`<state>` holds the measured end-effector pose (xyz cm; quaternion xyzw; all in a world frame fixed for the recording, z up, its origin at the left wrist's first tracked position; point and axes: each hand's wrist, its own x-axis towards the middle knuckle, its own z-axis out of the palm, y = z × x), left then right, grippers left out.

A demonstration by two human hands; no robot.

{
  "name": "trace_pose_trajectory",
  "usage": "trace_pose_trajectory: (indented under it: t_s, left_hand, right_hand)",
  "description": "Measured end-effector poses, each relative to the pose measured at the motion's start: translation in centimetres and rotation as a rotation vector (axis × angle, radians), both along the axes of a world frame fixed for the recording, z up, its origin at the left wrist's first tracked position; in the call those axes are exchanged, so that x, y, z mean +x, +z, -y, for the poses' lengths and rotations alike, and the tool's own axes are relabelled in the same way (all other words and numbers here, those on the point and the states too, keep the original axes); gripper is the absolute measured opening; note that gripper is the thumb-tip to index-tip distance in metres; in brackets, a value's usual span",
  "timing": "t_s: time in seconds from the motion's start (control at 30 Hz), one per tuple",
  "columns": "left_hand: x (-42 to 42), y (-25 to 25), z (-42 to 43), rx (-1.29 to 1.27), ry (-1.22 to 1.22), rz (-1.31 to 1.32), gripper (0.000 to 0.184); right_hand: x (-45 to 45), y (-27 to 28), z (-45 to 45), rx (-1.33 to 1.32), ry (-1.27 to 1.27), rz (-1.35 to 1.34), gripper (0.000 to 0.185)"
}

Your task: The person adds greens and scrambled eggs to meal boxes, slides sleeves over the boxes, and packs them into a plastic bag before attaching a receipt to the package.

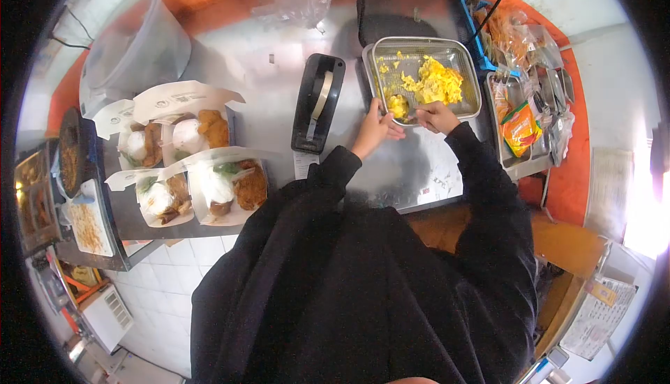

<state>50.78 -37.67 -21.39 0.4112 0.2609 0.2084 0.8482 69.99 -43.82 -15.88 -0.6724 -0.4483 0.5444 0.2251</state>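
Note:
A metal tray with a perforated-looking base holds yellow scrambled-egg-like food, most of it in the right half and a smaller clump near the front left corner. My left hand is at that front left corner, its fingers apart along the tray's rim. Over the front rim, my right hand is closed round a thin utensil whose head points left toward the small clump. Much of the utensil is hidden by the fingers.
Left of the tray lies a black tape dispenser. Several open paper boxes of rice and fried food stand farther left, before a large clear tub. A plastic bag lies behind. Packets and a blue basket are at right.

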Motion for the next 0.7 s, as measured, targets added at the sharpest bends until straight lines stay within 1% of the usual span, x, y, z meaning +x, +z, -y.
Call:
trace_pose_trajectory:
  t_s: [0.03,0.07,0.17,0.2,0.3,0.33,0.37,0.4,0.43,0.47,0.5,0.53,0.57,0.6,0.63,0.67,0.7]
  left_hand:
    - [0.0,0.0,-0.1,-0.007,-0.003,0.002,0.019]
    - [0.0,0.1,-0.2,-0.014,-0.005,0.005,0.021]
    - [-0.2,-0.1,0.4,0.027,0.03,-0.045,0.027]
    - [-0.5,0.4,0.7,0.049,0.051,-0.071,0.029]
    - [-2.8,1.9,2.1,0.158,-0.014,-0.112,0.034]
    - [-4.6,2.3,2.7,0.049,-0.108,0.017,0.033]
    - [-6.7,2.7,3.6,0.04,-0.174,0.056,0.032]
    - [-9.3,4.3,4.4,0.03,-0.227,0.09,0.03]
    - [-12.1,5.8,5.1,0.021,-0.273,0.122,0.029]
    - [-15.3,6.7,5.8,-0.042,-0.203,0.064,0.027]
    - [-19.0,7.5,6.4,-0.103,-0.135,0.01,0.025]
    - [-23.8,8.0,8.1,-0.172,-0.023,-0.047,0.024]
    - [-26.4,8.3,9.1,-0.208,0.164,-0.157,0.022]
    - [-28.4,8.7,10.2,-0.218,0.416,-0.24,0.021]
    - [-30.3,8.0,11.2,-0.251,0.658,-0.273,0.018]
    - [-32.1,5.5,12.4,-0.191,0.886,-0.283,0.021]
    - [-32.6,5.7,12.9,-0.232,1.151,-0.261,0.028]
  right_hand:
    - [0.4,-0.3,0.1,-0.05,-0.046,-0.109,0.023]
    - [1.4,-1.7,0.3,-0.054,-0.091,-0.209,0.021]
    - [1.1,-2.6,0.7,-0.054,-0.404,-0.499,0.018]
    - [1.1,-2.9,0.7,-0.004,-0.423,-0.569,0.014]
    - [0.2,-2.7,1.2,0.22,-0.638,-0.6,0.01]
    - [-0.3,-2.0,1.2,0.256,-0.67,-0.5,0.008]
    - [-0.5,-1.9,1.4,0.325,-0.676,-0.479,0.006]
    - [-1.2,-1.0,1.7,0.422,-0.541,-0.504,0.007]
    - [-3.2,1.6,1.7,0.38,-0.547,-0.457,0.006]
    - [-5.9,4.6,1.9,0.372,-0.466,-0.523,0.007]
    - [-10.2,8.3,1.9,0.33,-0.509,-0.474,0.012]
    - [-13.7,8.9,2.6,0.278,-0.34,-0.642,0.021]
    - [-15.7,8.6,2.8,0.178,-0.308,-0.678,0.022]
    - [-18.8,8.8,2.8,0.084,-0.377,-0.639,0.021]
    - [-21.2,8.4,2.6,0.02,-0.217,-0.718,0.022]
    - [-24.4,7.2,2.8,0.001,-0.283,-0.605,0.021]
    - [-27.5,7.1,2.4,-0.025,-0.194,-0.448,0.024]
